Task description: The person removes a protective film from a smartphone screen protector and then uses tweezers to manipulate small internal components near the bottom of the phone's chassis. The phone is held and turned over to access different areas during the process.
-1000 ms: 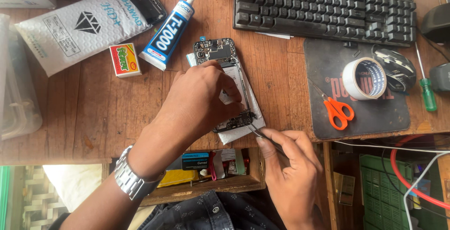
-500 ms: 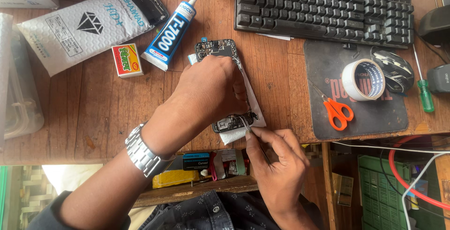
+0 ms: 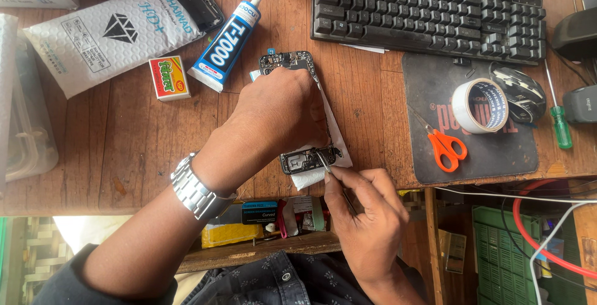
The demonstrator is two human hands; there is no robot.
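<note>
Far left on the wooden worktop [image 3: 112, 149] lies a white padded mailer [image 3: 106, 37], then a small red-and-yellow matchbox [image 3: 169, 78] and a blue-and-white glue tube [image 3: 225, 44]. Centre now: the left hand [image 3: 273, 118] lies flat and closed down over an opened phone [image 3: 301, 156], pinning it on a white tissue [image 3: 311, 177] near the worktop's front edge. Just below, the right hand [image 3: 367, 224] pinches fine metal tweezers [image 3: 324, 162], tips at the phone's lower end by the exposed board. My judgement: steady downward pressure from the left, tweezer tips kept low and light so nothing on the board gets scraped. Off right, orange-handled scissors [image 3: 446, 149] and a roll of tape [image 3: 480, 106] sit on a dark mouse mat [image 3: 435, 87].
</note>
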